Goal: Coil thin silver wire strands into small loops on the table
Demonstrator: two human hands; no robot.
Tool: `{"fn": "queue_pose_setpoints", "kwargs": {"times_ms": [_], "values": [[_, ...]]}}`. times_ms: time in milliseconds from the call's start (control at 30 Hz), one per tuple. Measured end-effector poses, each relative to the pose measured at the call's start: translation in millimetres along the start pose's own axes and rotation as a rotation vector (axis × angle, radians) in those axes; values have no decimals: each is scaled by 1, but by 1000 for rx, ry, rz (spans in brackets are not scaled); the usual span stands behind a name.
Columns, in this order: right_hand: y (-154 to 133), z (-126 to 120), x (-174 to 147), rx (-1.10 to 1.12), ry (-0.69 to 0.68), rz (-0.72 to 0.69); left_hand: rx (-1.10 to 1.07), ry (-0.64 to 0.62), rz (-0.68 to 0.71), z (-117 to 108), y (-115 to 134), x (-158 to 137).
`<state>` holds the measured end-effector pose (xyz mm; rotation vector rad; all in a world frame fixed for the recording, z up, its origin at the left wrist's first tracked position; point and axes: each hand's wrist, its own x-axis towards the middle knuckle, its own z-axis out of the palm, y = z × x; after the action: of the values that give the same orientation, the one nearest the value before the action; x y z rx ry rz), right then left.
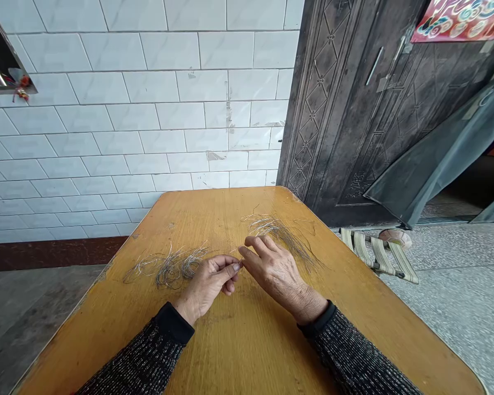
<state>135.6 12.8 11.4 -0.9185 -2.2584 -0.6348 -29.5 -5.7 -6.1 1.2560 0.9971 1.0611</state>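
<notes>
My left hand is closed in a pinch, thumb against the index finger, with a thin wire showing at the fingertips. My right hand meets it there, its thumb and index finger closed at the same spot; what lies between them is too small to make out fully. Left of my hands lie coiled bundles of thin metal wire on the table. Beyond my right hand is a spread of loose, straighter wires, partly hidden by that hand.
The wooden table reaches to a white tiled wall. A dark carved metal door stands at the right, with a grey-green curtain beside it. A low strap-seated stool and a roundish object are on the floor.
</notes>
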Motion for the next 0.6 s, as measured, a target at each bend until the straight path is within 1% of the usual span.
{"fn": "queue_pose_setpoints", "kwargs": {"times_ms": [100,267,433,600], "values": [[0,0,0,2,3,1,-3,11,34,0,-2,1],[-1,0,0,2,23,25,-178,94,3,0,-2,1],[-3,3,-1,1,46,65,-308,129,-7,4,1,0],[-4,5,-1,18,83,93,-384,145,-1,6,2,-1]]}}
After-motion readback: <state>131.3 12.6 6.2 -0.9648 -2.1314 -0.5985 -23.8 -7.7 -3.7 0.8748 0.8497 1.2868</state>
